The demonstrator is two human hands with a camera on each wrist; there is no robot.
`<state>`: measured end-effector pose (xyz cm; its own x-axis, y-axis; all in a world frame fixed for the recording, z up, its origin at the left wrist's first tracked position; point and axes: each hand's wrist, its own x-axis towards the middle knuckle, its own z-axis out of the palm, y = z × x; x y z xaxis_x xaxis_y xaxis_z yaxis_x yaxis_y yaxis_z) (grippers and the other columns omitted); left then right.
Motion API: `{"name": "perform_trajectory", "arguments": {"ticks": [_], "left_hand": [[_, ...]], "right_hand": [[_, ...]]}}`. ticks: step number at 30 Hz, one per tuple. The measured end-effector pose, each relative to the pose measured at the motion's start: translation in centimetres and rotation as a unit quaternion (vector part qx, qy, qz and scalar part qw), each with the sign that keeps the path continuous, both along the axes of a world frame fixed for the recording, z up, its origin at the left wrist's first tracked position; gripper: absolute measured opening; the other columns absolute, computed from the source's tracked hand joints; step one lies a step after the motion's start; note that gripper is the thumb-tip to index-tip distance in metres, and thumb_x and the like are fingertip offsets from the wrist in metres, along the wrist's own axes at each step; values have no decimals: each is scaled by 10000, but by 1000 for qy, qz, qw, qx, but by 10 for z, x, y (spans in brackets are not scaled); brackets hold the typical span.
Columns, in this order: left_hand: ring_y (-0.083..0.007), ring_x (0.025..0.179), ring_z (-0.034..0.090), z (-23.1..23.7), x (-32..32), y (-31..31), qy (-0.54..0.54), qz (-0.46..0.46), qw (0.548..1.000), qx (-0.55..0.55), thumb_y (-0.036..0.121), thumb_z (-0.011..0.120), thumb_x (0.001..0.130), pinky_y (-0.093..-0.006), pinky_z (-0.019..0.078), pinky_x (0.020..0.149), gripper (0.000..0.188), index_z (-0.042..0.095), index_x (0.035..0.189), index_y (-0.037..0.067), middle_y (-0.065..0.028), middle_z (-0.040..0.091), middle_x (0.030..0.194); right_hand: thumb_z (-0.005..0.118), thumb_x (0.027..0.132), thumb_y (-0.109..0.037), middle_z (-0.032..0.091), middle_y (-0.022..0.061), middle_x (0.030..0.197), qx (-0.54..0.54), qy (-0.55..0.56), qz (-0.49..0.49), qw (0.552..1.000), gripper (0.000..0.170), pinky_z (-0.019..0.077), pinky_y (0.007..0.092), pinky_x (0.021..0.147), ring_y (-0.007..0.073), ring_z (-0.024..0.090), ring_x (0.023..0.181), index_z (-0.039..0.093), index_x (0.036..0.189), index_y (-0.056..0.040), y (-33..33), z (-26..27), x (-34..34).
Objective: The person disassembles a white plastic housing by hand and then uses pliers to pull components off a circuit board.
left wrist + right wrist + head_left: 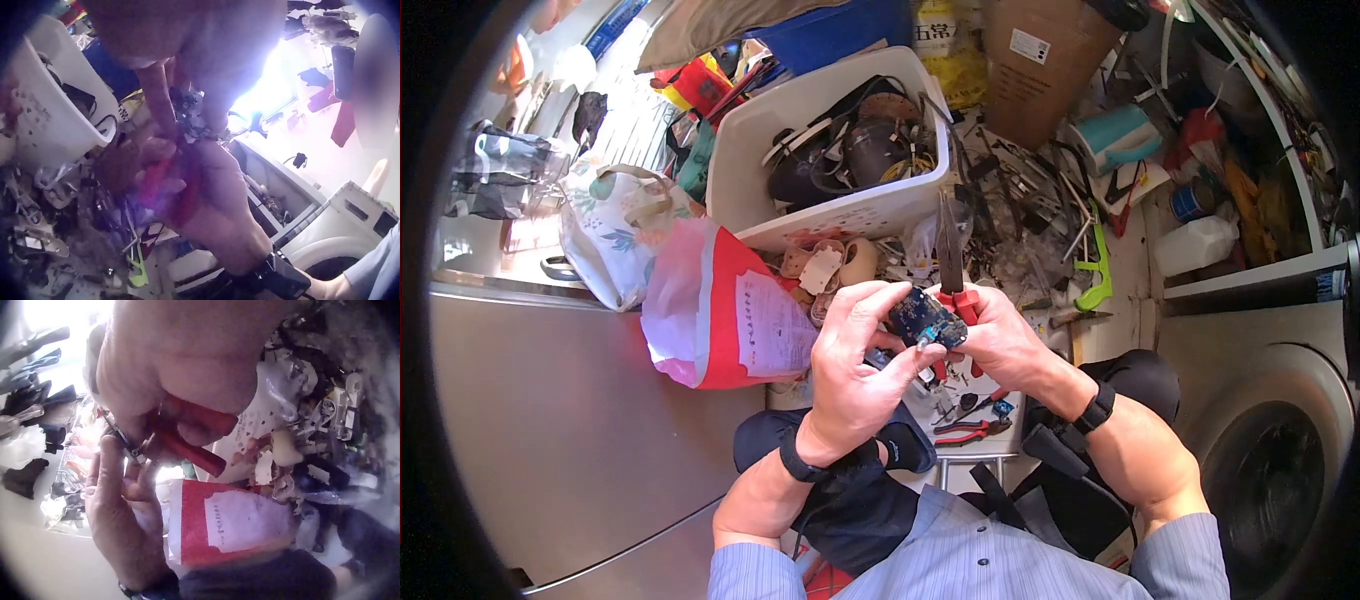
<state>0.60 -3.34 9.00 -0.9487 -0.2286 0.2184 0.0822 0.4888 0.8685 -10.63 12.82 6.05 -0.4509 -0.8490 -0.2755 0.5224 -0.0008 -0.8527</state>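
Observation:
Between finger and thumb, my left hand [852,360] grips a dark circuit board [916,310] by its edge, tilted up in front of my chest. A small blue part [930,336] sits near the board's lower end, close to the left thumb. My right hand [1008,342] holds red-handled pliers [949,250], their dark jaws pointing away from me. In the right wrist view their two red handles [194,456] stand spread in the palm. The right fingers meet the board's right side, which they partly hide.
Ahead stands a white bin [830,225] of cables and parts. A red-and-white bag [725,310] is at left. Below the hands lie more red-handled pliers [972,432]. Scrap [1020,215] litters the floor; a green-handled tool [1093,285] and a washing machine [1260,430] are at right.

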Motion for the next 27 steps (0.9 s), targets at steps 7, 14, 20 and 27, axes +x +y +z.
{"name": "perform_trajectory", "arguments": {"ticks": [7,14,20,27], "left_hand": [[-189,1136,631,-2,1,8,-24,6,997,78,-130,802,770,-292,597,911,648,553,1358,-18,-116,494,1341],[-191,1135,632,-7,2,5,33,14,999,-32,-134,806,761,-317,569,971,634,553,1330,-17,-123,495,1343],[-202,1183,609,-12,3,11,4,19,999,29,-178,769,751,-328,552,1006,680,506,1358,-21,-123,478,1350],[-220,1220,597,-11,1,13,11,-5,998,64,-179,777,745,-341,542,1033,698,499,1367,-25,-123,457,1376]], "right_hand": [[664,1004,-168,694,-4,955,-21,-10,-61,998,265,512,239,633,52,611,734,680,1214,-5,9,3,-5],[714,942,-168,685,30,879,-9,28,-51,998,327,503,251,610,74,619,725,674,1208,17,22,5,-3],[715,938,-113,705,36,900,10,8,-68,998,256,522,254,626,86,644,720,688,1153,22,23,1,-1],[712,945,-139,708,42,883,13,17,-76,997,231,521,238,645,90,648,720,692,1131,-5,22,0,-6]]}}
